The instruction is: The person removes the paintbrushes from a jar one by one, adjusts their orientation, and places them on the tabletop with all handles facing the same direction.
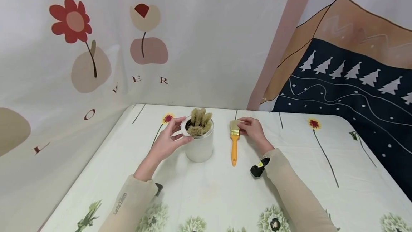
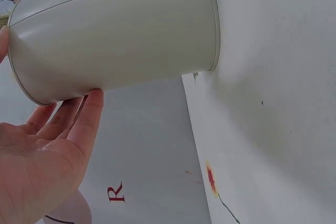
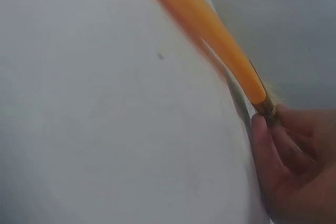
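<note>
A white cylindrical pot (image 1: 199,149) stands upright on the table. Tan, bristly tufts (image 1: 199,119) stick up out of its mouth; what lies below them inside is hidden. My left hand (image 1: 165,141) grips the pot at its rim, thumb on the near side and fingers on the far side. In the left wrist view, fingertips (image 2: 93,98) touch the pot's smooth wall. To the right, a flat paintbrush (image 1: 234,149) with an orange handle has its bristles pointing away from me. My right hand (image 1: 253,130) pinches it near the metal band and bristles, also visible in the right wrist view.
A white cloth printed with flowers covers the table (image 1: 206,189). Behind it hang a pale curtain (image 1: 206,46) with flower prints and a dark blue panel (image 1: 322,88) with trees. Black straps or devices (image 1: 258,169) sit at both wrists.
</note>
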Tool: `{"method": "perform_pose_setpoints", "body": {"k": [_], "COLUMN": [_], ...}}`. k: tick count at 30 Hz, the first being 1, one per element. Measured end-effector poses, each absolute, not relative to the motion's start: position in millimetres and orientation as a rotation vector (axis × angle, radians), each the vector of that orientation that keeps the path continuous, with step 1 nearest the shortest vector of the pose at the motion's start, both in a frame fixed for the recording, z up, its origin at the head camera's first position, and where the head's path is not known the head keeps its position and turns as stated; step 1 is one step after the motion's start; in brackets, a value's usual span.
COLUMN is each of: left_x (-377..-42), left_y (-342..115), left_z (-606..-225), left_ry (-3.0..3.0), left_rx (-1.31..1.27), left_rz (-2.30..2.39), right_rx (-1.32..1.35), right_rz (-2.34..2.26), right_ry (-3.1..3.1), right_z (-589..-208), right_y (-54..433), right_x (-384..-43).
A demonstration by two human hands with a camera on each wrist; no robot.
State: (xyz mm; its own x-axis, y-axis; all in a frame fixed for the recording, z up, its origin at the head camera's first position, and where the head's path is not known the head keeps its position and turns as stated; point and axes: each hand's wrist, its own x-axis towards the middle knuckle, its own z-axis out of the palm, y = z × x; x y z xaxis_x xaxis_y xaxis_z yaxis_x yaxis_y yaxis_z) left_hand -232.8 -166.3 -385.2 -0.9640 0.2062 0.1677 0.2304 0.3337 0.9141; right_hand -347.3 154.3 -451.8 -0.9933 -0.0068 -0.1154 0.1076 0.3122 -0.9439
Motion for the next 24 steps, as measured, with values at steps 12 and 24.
{"method": "perform_pose_setpoints", "body": {"k": [12,24], "left_x": [-233.4,-233.1], "left_y": [-165.6,-165.5], "left_z": [-384.3,-384.1], "left_ry": [-2.544,-2.544], "left_rx": [-0.419,-0.404], "left_rz": [-1.766,-1.772], "right_rx": [0.069,0.037], "right_rz": [-1.648,-1.650], "right_ry": [2.611,2.617], "right_z": [-447.5,-440.3], "right_y": [150.7,156.2], "right_x": [-346.9,-341.5]}}
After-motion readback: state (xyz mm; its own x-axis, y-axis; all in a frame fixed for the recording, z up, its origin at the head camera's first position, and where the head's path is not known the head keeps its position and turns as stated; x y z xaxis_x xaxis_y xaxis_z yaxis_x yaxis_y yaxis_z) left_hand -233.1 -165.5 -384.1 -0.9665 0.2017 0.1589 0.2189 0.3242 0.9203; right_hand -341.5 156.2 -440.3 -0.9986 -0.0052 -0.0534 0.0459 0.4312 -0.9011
